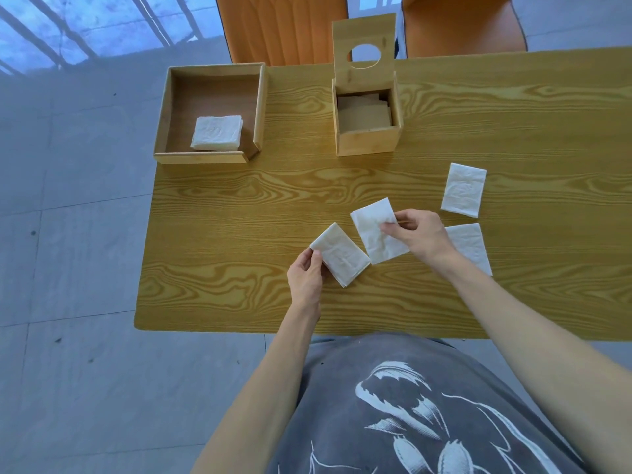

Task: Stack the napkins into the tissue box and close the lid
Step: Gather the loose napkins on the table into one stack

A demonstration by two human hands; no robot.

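Now, left hand (305, 278): pinching a folded napkin (342, 258) near the table's (239, 234) front edge.
Right hand (419, 234): gripping another napkin (374, 234).
Risk: loose folds could open, jamming the tissue box (367, 140).

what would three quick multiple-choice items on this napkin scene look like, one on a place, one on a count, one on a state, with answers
1. Where is the small napkin stack?
A. In the open tray
B. On a chair
C. On the lid

2. How many napkins lie loose on the table, unheld?
A. None
B. Two
C. Five

3. How is the tissue box lid?
A. Shut
B. Standing open
C. Lying on the floor

Answers:
1 A: the napkin stack sits inside the tray.
2 B: one napkin and another lie beside the right hand; the left hand holds a third.
3 B: the lid stands upright behind the tissue box.
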